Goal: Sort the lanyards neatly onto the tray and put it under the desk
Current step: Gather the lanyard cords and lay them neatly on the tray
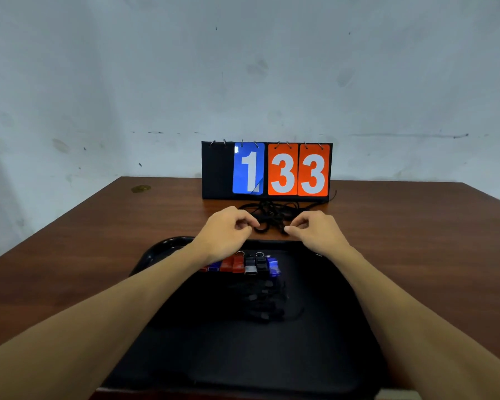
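A black tray [243, 356] lies on the desk in front of me. On it sits a row of lanyards with red, blue, grey and black tags [244, 265], their black cords [267, 303] laid toward me. Beyond the tray's far rim is a tangled heap of black lanyard cords [274, 212]. My left hand [228, 229] pinches a cord at the heap's near left edge. My right hand [315, 229] pinches a cord at its near right edge. Both forearms reach over the tray.
A flip scoreboard [267, 170] reading 1 and 33 stands behind the heap, near the wall. The brown desk [84, 255] extends to both sides. A small yellowish spot [140, 188] marks the far left of the desk.
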### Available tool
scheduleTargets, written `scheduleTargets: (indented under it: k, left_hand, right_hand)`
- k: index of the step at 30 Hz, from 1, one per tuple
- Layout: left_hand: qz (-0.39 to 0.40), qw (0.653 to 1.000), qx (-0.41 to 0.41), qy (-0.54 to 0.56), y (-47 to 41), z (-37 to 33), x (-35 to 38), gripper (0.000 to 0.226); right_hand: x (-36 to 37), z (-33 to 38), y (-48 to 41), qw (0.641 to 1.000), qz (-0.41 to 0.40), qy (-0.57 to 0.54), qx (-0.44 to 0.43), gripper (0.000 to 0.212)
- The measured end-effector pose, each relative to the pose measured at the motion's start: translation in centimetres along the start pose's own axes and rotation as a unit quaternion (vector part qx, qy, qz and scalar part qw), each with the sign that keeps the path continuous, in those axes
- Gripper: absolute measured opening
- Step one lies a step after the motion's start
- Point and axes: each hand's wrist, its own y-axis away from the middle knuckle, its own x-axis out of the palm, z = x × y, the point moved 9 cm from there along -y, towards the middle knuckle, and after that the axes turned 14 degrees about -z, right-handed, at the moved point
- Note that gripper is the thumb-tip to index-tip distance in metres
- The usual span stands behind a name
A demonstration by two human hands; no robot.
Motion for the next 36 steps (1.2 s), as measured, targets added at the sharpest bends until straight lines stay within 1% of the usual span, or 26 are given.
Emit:
scheduleTargets:
  k: [3, 6, 8, 10, 13, 15, 18, 20, 22, 24, 27, 28, 29, 30, 31, 32, 34, 36]
  left_hand:
    - [0.004, 1.000, 0.008, -0.005, -1.4, 0.6, 1.0, 0.022]
    - [0.007, 1.000, 0.014, -0.005, -2.3, 1.1, 1.5, 0.022]
    - [0.004, 1.000, 0.019, 0.001, -2.6, 1.4, 1.4, 0.023]
    - [0.001, 1.000, 0.019, 0.007, -2.7, 1.5, 1.2, 0.023]
    - [-0.016, 0.999, 0.007, 0.034, -2.4, 1.4, 0.3, 0.024]
    - [-0.031, 0.998, -0.015, 0.061, -1.8, 1.4, -0.7, 0.024]
    - [-0.024, 0.997, -0.026, 0.073, -0.5, 1.0, -1.7, 0.024]
    - [-0.033, 0.996, -0.023, 0.074, 0.1, 0.2, -2.7, 0.024]
    - [-0.050, 0.995, -0.030, 0.084, 0.6, -0.6, -3.8, 0.025]
    - [-0.059, 0.993, -0.039, 0.095, 1.1, -1.1, -4.5, 0.026]
    - [-0.060, 0.991, -0.053, 0.112, 2.0, -1.8, -5.2, 0.027]
    - [-0.061, 0.990, -0.056, 0.117, 2.2, -2.1, -5.4, 0.026]
    - [-0.063, 0.989, -0.058, 0.122, 2.2, -2.4, -5.6, 0.026]
    - [-0.065, 0.988, -0.061, 0.126, 2.4, -2.8, -5.8, 0.027]
    - [-0.064, 0.987, -0.066, 0.132, 2.5, -3.2, -5.9, 0.027]
    - [-0.059, 0.986, -0.071, 0.139, 2.6, -3.6, -5.8, 0.028]
    - [-0.041, 0.986, -0.072, 0.145, 2.9, -4.5, -5.3, 0.034]
    - [-0.028, 0.990, -0.057, 0.129, 3.3, -5.8, -4.8, 0.045]
  right_hand:
    - [1.6, -0.2, -1.9, 0.999, 0.027, 0.035, -0.001, 0.025]
    - [3.3, -0.1, -2.8, 0.995, 0.051, 0.088, -0.012, 0.032]
    - [3.9, 0.0, -3.4, 0.992, 0.051, 0.111, -0.008, 0.026]
    - [3.8, 0.2, -3.5, 0.993, 0.046, 0.111, 0.003, 0.019]
    - [2.7, 1.2, -3.2, 0.996, 0.014, 0.087, -0.006, 0.018]
    - [1.3, 2.0, -2.7, 0.998, -0.029, 0.057, -0.021, 0.017]
    - [-1.2, 3.2, -1.9, 0.996, -0.082, 0.000, -0.023, 0.017]
    - [-2.7, 3.3, -1.4, 0.992, -0.105, -0.070, 0.007, 0.015]
    - [-3.5, 2.9, -0.5, 0.980, -0.115, -0.154, 0.060, 0.013]
    - [-4.4, 3.0, 0.1, 0.956, -0.129, -0.243, 0.098, 0.014]
    - [-7.2, 4.1, 0.8, 0.889, -0.188, -0.399, 0.126, 0.013]
    - [-8.0, 4.5, 1.0, 0.876, -0.201, -0.422, 0.121, 0.011]
    - [-8.5, 4.8, 1.1, 0.884, -0.207, -0.403, 0.110, 0.009]
    - [-8.7, 5.1, 1.4, 0.905, -0.204, -0.359, 0.099, 0.008]
    - [-8.9, 5.1, 1.8, 0.919, -0.205, -0.322, 0.096, 0.009]
    - [-9.1, 4.9, 2.4, 0.919, -0.210, -0.317, 0.101, 0.009]
    - [-9.8, 5.0, 3.2, 0.896, -0.215, -0.373, 0.105, 0.009]
    - [-10.5, 6.1, 3.9, 0.881, -0.192, -0.424, 0.091, 0.010]
